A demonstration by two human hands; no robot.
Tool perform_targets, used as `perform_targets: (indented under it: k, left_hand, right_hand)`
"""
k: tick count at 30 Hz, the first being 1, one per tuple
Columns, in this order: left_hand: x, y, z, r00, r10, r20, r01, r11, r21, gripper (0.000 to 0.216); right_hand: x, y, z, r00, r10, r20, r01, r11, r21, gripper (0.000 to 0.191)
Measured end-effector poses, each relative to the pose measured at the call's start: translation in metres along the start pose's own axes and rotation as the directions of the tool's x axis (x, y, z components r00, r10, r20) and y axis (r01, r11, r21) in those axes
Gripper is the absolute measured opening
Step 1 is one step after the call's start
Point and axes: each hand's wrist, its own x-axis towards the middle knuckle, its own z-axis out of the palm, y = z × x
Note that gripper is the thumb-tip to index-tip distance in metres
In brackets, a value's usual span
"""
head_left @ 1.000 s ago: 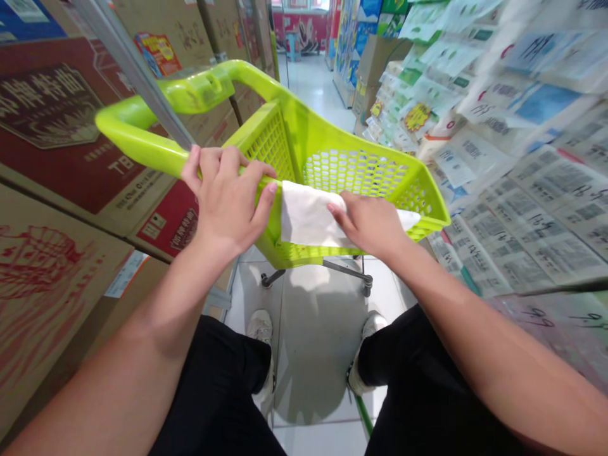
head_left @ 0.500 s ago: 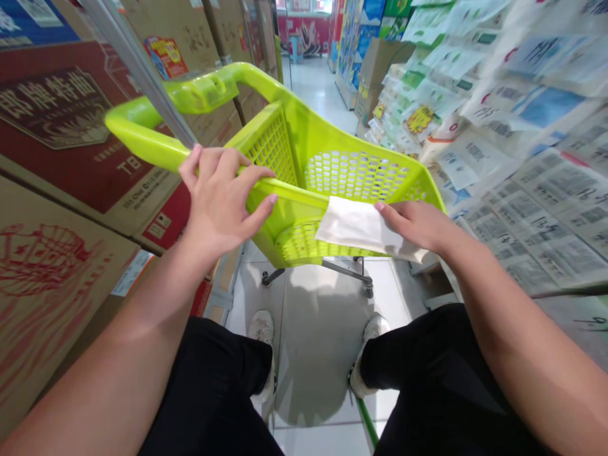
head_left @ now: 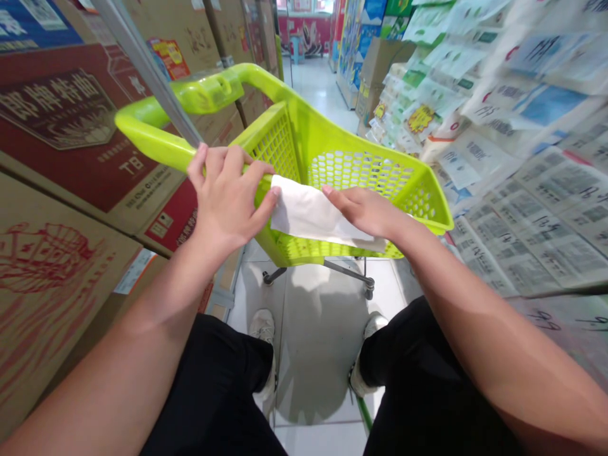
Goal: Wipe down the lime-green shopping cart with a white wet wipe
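Note:
A bright green plastic shopping cart (head_left: 339, 136) with a perforated basket stands side-on in front of me. Its near rim is under my left hand (head_left: 230, 196), fingers hooked over the edge and thumb down the outer side. A white cloth or wipe (head_left: 304, 212) is draped over the same rim to the right of that thumb. My right hand (head_left: 368, 212) pinches the cloth against the rim, thumb on the outside; its other fingers are partly hidden. Near my left fingertips a grey metal pole (head_left: 152, 73) rises past the handle.
Stacked cardboard cartons (head_left: 52, 120) line the left side. Shelves of packaged white goods (head_left: 532, 209) crowd the right. A tiled aisle (head_left: 316, 82) runs ahead beyond the cart. Below are the cart's wheels (head_left: 368, 288), my shoes and a green stick (head_left: 365, 413) on the floor.
My right hand has slid left along the rim with the white cloth, whose left end now reaches my left thumb. The cart has shifted slightly to the right, my left hand with it.

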Motion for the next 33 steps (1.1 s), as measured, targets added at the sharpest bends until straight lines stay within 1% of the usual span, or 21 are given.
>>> perform_targets:
  k: [2,6,8,9,10,12,14,15,18,20,21,23,25,27,30,33]
  left_hand:
    - [0.000,-0.001,-0.004,1.000,-0.011,0.008,0.011,1.000,0.005,0.051]
    - [0.001,-0.005,-0.006,1.000,-0.018,0.007,0.018,0.999,0.038,0.047]
    - [0.002,-0.008,-0.002,1.000,-0.019,-0.016,0.020,0.998,0.060,0.047]
    - [0.003,-0.009,0.001,0.999,-0.016,-0.030,0.018,0.997,0.072,0.049]
    - [0.004,-0.010,0.003,0.999,-0.008,-0.044,0.011,0.996,0.086,0.053]
    - [0.008,-0.013,0.008,0.998,0.024,-0.054,-0.017,0.992,0.122,0.063]
    - [0.011,-0.015,0.012,0.997,0.061,-0.036,-0.055,0.987,0.152,0.070]
    - [0.012,-0.016,0.013,0.997,0.074,-0.028,-0.069,0.985,0.156,0.070]
    - [0.014,-0.018,0.013,0.996,0.090,-0.011,-0.087,0.985,0.147,0.059]
    - [0.014,-0.020,0.012,0.996,0.082,-0.025,-0.076,0.984,0.164,0.053]
    - [0.014,-0.021,0.011,0.997,0.074,-0.031,-0.067,0.983,0.168,0.052]
    - [0.015,-0.026,0.009,0.998,0.043,-0.040,-0.037,0.990,0.136,0.050]
    - [0.016,-0.033,0.007,0.999,0.002,-0.040,0.001,0.998,0.065,0.050]
    - [0.018,-0.042,0.006,0.998,-0.038,-0.045,0.038,0.999,0.010,0.054]
    - [0.017,-0.051,0.010,0.995,-0.083,-0.048,0.083,0.996,-0.017,0.069]
    - [0.013,-0.052,0.020,0.983,-0.159,-0.096,0.157,0.987,-0.023,0.083]
  right_hand:
    - [-0.004,0.017,-0.007,0.998,0.053,0.045,-0.052,0.998,-0.032,0.087]
    - [-0.023,0.061,-0.019,0.970,0.229,0.079,-0.217,0.967,-0.135,0.088]
    - [-0.032,0.076,-0.021,0.952,0.296,0.082,-0.281,0.947,-0.156,0.088]
    - [-0.035,0.078,-0.021,0.946,0.315,0.074,-0.298,0.938,-0.178,0.089]
    - [-0.037,0.077,-0.019,0.946,0.318,0.061,-0.300,0.932,-0.205,0.091]
    - [-0.036,0.065,-0.013,0.961,0.276,0.023,-0.261,0.930,-0.259,0.096]
    - [-0.029,0.042,-0.003,0.981,0.194,-0.018,-0.192,0.940,-0.282,0.099]
    - [-0.025,0.030,0.002,0.989,0.146,-0.037,-0.150,0.949,-0.276,0.098]
    - [-0.012,-0.004,0.016,0.994,0.012,-0.106,-0.040,0.964,-0.263,0.086]
    - [-0.006,-0.016,0.021,0.990,-0.034,-0.138,-0.006,0.959,-0.284,0.072]
    - [-0.005,-0.017,0.021,0.990,-0.048,-0.132,0.007,0.955,-0.296,0.065]
    - [-0.007,-0.011,0.019,0.996,-0.058,-0.072,0.033,0.949,-0.313,0.051]
    - [-0.015,0.003,0.014,0.999,-0.042,0.024,0.048,0.948,-0.316,0.042]
    - [-0.027,0.021,0.007,0.995,-0.003,0.103,0.035,0.951,-0.307,0.038]
    - [-0.048,0.047,-0.001,0.979,0.037,0.199,0.019,0.963,-0.270,0.036]
    - [-0.060,0.061,-0.004,0.962,0.031,0.271,0.032,0.974,-0.222,0.034]
